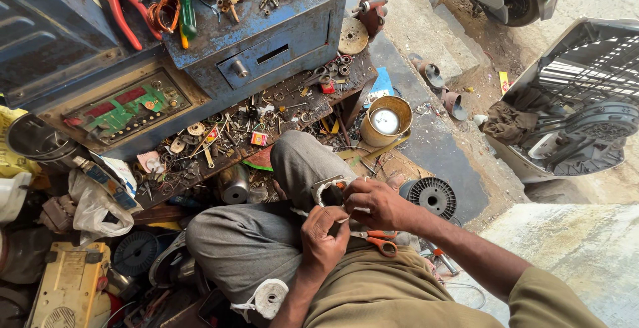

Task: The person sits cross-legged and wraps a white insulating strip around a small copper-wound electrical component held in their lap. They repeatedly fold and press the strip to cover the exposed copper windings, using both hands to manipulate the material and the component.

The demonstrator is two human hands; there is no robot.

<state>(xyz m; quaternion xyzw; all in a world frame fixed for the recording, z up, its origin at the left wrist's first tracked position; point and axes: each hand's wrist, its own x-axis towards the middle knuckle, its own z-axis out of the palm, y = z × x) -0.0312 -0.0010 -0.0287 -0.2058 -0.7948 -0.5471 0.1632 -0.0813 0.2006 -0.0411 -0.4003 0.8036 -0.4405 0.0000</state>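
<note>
I sit cross-legged in grey trousers. Both hands meet over my lap on a small metal part (327, 188) wound with whitish tape or cloth. My right hand (376, 203) pinches the part from the right, fingers curled around it. My left hand (322, 237) comes up from below, fingers closed on the white strip near the part. Orange-handled scissors (382, 241) lie on my lap just under the right wrist. A roll of white tape (269, 297) rests on my left thigh.
A blue metal tool box (266, 41) with a drawer holds pliers, screwdrivers and loose bolts. A low wooden board (233, 135) is littered with small parts. A brass tin (386, 120), a black ribbed wheel (431, 197) and a scooter panel (572, 101) lie to the right.
</note>
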